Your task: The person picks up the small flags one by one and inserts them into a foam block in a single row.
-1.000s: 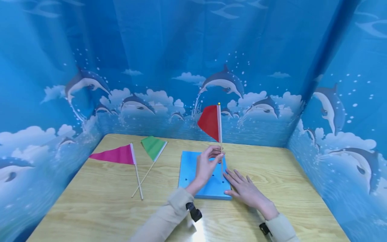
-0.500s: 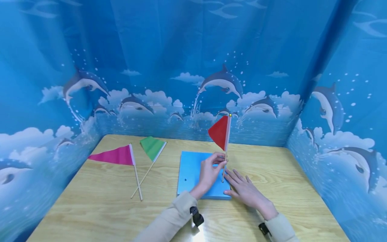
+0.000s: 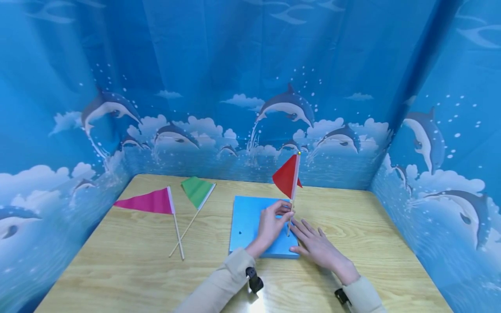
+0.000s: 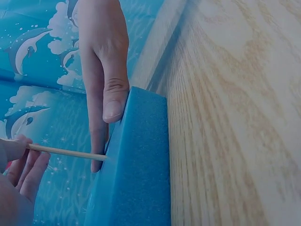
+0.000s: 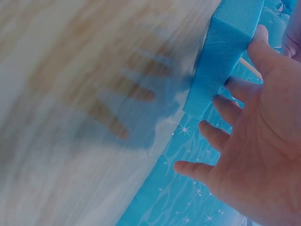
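My left hand (image 3: 271, 222) pinches the thin wooden stick of a small red flag (image 3: 286, 175) between thumb and fingers. The flag leans slightly to the right, and its lower end meets a hole near the right edge of a blue foam block (image 3: 243, 217). In the left wrist view the stick (image 4: 70, 152) runs from the fingers to the face of the foam. My right hand (image 3: 322, 247) lies with fingers spread at the block's right edge, thumb and fingertips touching it. Part of the block is hidden under the left hand.
To the left on the wooden table (image 3: 129, 269) lie a magenta pennant (image 3: 152, 201) and a green flag (image 3: 197, 191), their sticks crossed. A blue dolphin-print curtain (image 3: 219, 87) encloses the table at the back and sides.
The left hand has moved right and slightly down with the red flag. Its stick, upright before, now tilts right. The right hand has stayed in place.
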`<state>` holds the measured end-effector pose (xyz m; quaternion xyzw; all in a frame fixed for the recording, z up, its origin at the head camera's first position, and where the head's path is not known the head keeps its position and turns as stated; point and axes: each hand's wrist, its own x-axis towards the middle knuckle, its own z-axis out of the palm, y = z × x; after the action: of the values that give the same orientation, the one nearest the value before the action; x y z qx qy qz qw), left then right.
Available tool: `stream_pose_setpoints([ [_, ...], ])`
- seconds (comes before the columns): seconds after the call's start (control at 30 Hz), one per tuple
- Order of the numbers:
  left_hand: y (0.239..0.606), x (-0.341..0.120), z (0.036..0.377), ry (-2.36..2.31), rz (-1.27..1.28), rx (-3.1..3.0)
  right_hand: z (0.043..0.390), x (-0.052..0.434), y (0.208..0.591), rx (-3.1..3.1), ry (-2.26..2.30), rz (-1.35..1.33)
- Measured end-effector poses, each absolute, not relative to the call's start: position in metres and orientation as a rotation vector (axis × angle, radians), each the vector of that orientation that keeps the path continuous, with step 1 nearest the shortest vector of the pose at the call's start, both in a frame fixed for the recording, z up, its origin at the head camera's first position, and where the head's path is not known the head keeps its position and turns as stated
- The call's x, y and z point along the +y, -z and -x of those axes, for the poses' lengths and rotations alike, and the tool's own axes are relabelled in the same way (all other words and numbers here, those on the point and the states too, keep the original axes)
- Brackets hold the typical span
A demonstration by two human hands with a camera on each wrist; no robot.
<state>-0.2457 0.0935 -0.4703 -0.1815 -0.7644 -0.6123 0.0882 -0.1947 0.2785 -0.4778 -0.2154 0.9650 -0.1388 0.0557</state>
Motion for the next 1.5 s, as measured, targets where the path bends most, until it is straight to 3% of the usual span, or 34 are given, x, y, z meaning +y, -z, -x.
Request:
stream_pose_setpoints([
  [0.6, 0.467, 0.083, 0.249, 1.901, 0.517, -2.298, 0.196, 0.278, 0.479, 2.940, 0.428, 0.673],
  [1.5, 0.459, -0.069, 0.276, 1.929, 0.155, -2.121, 0.195, 0.278, 0.478, 2.909, 0.456, 0.650],
])
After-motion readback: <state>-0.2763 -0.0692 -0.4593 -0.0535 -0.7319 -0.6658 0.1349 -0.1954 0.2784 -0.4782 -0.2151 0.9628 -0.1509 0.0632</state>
